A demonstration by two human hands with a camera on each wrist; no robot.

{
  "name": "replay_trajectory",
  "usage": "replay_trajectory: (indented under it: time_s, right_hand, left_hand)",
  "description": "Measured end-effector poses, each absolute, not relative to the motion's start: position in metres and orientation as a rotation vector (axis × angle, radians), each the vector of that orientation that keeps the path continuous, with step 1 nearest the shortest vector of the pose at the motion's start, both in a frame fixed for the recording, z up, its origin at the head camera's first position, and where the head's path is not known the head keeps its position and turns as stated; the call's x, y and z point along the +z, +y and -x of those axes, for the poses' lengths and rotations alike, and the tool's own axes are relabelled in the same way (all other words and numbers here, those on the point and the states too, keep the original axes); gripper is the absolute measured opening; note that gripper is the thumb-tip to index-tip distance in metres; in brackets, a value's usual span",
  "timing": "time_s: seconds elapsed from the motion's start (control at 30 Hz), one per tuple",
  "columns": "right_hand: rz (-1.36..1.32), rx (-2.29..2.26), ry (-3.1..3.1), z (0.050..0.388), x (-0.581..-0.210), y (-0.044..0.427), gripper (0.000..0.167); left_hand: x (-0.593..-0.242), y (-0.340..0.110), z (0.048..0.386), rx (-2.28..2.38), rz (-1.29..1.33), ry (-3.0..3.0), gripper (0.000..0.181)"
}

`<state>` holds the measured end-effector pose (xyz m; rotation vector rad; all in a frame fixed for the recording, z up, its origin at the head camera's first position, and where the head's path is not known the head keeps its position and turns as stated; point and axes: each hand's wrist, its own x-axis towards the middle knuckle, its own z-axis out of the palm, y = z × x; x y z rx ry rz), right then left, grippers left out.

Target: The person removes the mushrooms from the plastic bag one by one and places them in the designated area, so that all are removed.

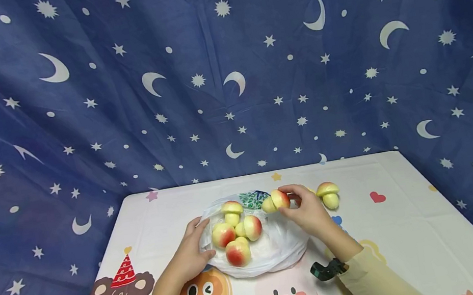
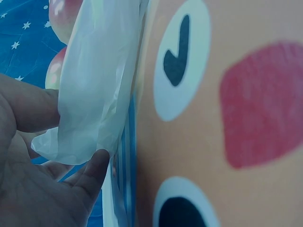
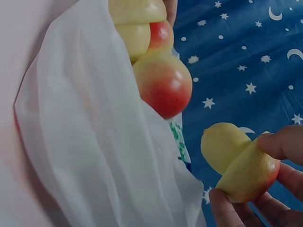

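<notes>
A white plastic bag (image 1: pixel 277 257) lies on the table with several red-and-yellow mushroom-shaped pieces (image 1: pixel 238 253) on it. My left hand (image 1: pixel 191 251) holds the bag's left edge; in the left wrist view the thumb and fingers of that hand (image 2: pixel 52 142) pinch the thin plastic (image 2: pixel 94 80). Above the bag's right part, my right hand (image 1: pixel 309 211) grips one mushroom piece (image 1: pixel 280 199) by its cap, stem toward the left. The right wrist view shows this piece (image 3: pixel 251 172) between thumb and fingers, apart from the bag (image 3: pixel 94 132).
Another mushroom piece (image 1: pixel 328 195) stands to the right of my right hand, with part of something yellow and red beside it behind the hand. The tablecloth (image 1: pixel 407 229) has printed cartoon figures. A blue curtain (image 1: pixel 205 70) with moons and stars hangs behind the table.
</notes>
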<state>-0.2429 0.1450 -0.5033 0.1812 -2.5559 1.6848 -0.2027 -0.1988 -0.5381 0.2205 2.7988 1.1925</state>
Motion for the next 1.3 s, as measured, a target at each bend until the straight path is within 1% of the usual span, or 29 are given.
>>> replay_trajectory:
  time_s: [0.27,0.67,1.13,1.3]
  right_hand:
    - [-0.208,1.702,-2.564,0.237,-0.499,0.167,0.053]
    - [-0.245,1.549,-2.641,0.231,-0.496,0.202,0.053]
    - [-0.239,1.519,-2.635,0.222,-0.496,0.234,0.052]
    - [-0.183,1.494,-2.658,0.218,-0.497,0.242,0.053]
  left_hand:
    - [-0.537,-0.198,0.202,1.198,-0.213,2.794,0.084]
    - [-0.537,-0.197,0.201,1.181,-0.207,2.800,0.084]
    - [-0.537,-0.197,0.201,1.175,-0.204,2.801,0.084]
    - [-0.539,-0.198,0.202,1.183,-0.200,2.792,0.085]
